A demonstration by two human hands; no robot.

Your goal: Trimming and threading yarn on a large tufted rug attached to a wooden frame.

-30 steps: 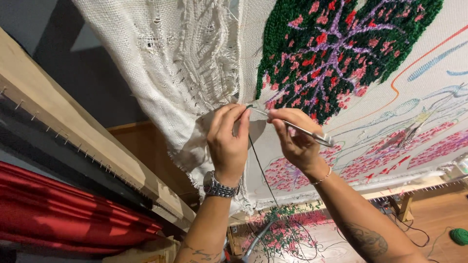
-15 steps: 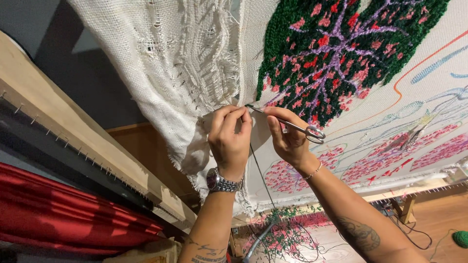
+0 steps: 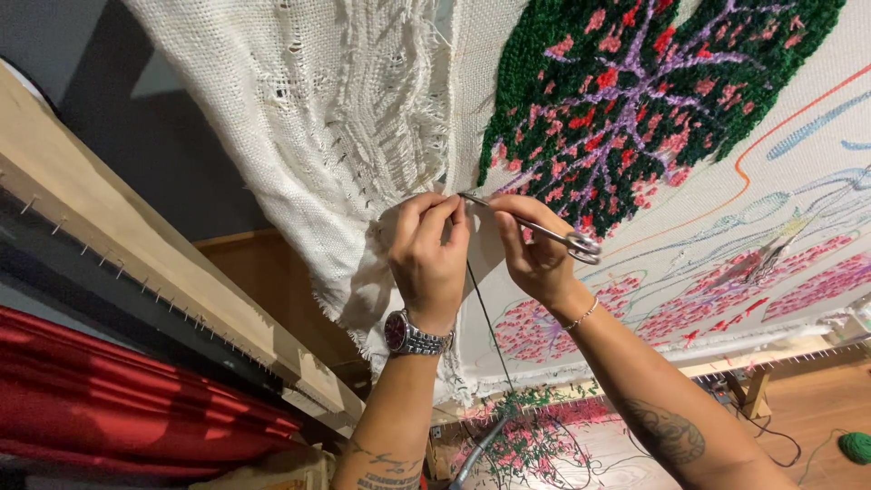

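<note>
- Two hands are working at the centre: the left hand [image 3: 428, 259] is pinching a dark thread [image 3: 481, 308] against the canvas [image 3: 798, 209], fingers closed on it.
- The right hand [image 3: 535, 254] is gripping one pair of scissors [image 3: 535, 227], tips pointing to 10 o'clock and meeting the left fingertips, handle loops lying at 4 o'clock.
- The thread is hanging toward 6 o'clock between the two wrists.
- One watch [image 3: 410, 334] is sitting on the left wrist, one bracelet [image 3: 581, 316] on the right.
- One green tufted patch [image 3: 635, 82] is lying at 1 o'clock of the hands.
- One loose white cloth [image 3: 308, 127] is hanging at 11 o'clock.
- One wooden frame bar [image 3: 154, 272], studded with nails, is running at 9 o'clock, red fabric [image 3: 109, 399] lying below it.
- One green yarn ball [image 3: 855, 446] is lying at 4 o'clock, far off.
</note>
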